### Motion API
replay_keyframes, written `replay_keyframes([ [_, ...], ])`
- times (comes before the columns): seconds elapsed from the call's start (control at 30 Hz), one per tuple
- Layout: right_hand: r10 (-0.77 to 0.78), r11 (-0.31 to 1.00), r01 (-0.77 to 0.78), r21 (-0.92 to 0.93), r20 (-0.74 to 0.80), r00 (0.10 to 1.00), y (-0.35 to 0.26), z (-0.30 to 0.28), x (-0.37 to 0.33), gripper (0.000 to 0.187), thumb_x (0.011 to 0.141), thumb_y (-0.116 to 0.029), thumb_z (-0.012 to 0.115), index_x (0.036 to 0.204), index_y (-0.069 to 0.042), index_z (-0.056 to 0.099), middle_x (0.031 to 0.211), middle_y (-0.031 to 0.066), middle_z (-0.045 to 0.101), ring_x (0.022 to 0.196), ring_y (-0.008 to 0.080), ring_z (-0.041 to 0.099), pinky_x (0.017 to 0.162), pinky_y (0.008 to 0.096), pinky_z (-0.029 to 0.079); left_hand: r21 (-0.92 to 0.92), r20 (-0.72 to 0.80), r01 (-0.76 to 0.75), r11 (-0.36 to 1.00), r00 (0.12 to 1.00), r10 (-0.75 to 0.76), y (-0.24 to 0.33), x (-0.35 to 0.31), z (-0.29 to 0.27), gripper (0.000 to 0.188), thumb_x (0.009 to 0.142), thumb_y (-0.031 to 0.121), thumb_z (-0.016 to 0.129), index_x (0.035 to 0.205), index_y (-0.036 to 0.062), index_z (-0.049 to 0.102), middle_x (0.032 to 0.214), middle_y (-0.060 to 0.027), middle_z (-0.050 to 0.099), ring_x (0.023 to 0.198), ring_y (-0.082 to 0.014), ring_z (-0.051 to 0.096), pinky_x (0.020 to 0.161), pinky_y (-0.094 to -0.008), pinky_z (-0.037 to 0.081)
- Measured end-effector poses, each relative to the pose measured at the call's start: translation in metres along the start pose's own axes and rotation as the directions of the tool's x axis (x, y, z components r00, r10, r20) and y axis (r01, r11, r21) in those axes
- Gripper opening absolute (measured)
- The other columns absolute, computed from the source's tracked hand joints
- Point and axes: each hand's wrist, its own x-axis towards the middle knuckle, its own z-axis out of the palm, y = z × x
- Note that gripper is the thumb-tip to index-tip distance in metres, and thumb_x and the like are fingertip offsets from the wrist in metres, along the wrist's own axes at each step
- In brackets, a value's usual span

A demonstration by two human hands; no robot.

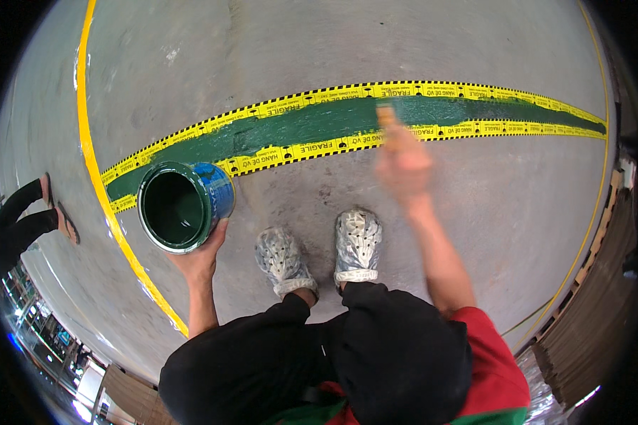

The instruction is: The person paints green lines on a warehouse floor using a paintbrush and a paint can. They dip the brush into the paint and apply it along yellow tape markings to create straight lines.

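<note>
My left hand (200, 258) is wrapped round the lower side of an open paint can (221, 190) with a blue label. Dark green paint (181, 212) shows inside, and the can tilts so its mouth faces up. My right hand (405, 164), smeared by motion, grips a paintbrush (385, 115) by its light wooden handle. The bristle end meets the green painted strip (298, 127) on the floor, close to its far edge. Yellow-and-black printed tape (276, 157) borders the strip on both long sides, with some green smeared onto it.
My feet, in whitish covered shoes (358, 241), stand on the grey floor (319, 184) just behind the strip. A yellow floor line (85, 134) runs along the left. Beyond it another person's sandalled feet (65, 223) show. Brown stacked material (588, 333) lies at the right edge.
</note>
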Motion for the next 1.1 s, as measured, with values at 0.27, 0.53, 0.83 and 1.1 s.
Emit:
replay_keyframes([
  [0.27,0.152,0.895,-0.169,0.414,0.074,0.986,-0.038,0.021,-0.003,0.025,0.086,0.002,0.063,0.110,-0.006,0.066,0.094,0.0125,0.072,0.078,0.0272,0.071,0.067,0.0365,0.058,0.078,-0.003,-0.049,0.996,0.999,0.049,0.003,0.001,-0.004,0.093,0.059,0.017,0.099,0.137,0.0003,0.052,0.132,-0.0119,0.061,0.118,-0.0242,0.060,0.104,-0.0388,0.048],
  [0.53,0.294,0.923,-0.306,-0.233,-0.084,0.952,0.130,-0.064,0.002,0.020,0.086,0.003,0.063,0.105,-0.005,0.066,0.089,0.0124,0.073,0.066,0.0266,0.068,0.057,0.0360,0.054,-0.010,-0.015,0.074,0.997,0.997,-0.074,0.006,-0.001,0.003,0.089,0.060,0.015,0.098,0.135,-0.0005,0.054,0.128,-0.0126,0.062,0.115,-0.0233,0.061,0.103,-0.0384,0.049],
  [0.83,0.251,0.717,-0.356,0.599,0.255,0.934,-0.107,0.052,0.003,0.018,0.092,-0.009,0.066,0.109,-0.003,0.067,0.094,0.0156,0.071,0.080,0.0270,0.071,0.070,0.0359,0.057,0.005,0.089,-0.041,0.999,0.995,0.040,0.022,0.007,0.006,0.085,0.061,0.014,0.097,0.134,0.0005,0.055,0.127,-0.0112,0.064,0.113,-0.0225,0.062,0.101,-0.0374,0.051],
  [1.1,0.398,0.904,-0.407,-0.128,-0.092,0.913,0.138,-0.069,0.009,0.012,0.094,-0.010,0.066,0.105,-0.006,0.067,0.083,0.0125,0.071,0.069,0.0248,0.069,0.060,0.0369,0.054,0.047,0.045,-0.061,0.997,0.997,0.059,0.020,0.001,0.001,0.087,0.059,0.015,0.098,0.133,0.0001,0.055,0.126,-0.0114,0.064,0.112,-0.0225,0.063,0.101,-0.0374,0.051],
])
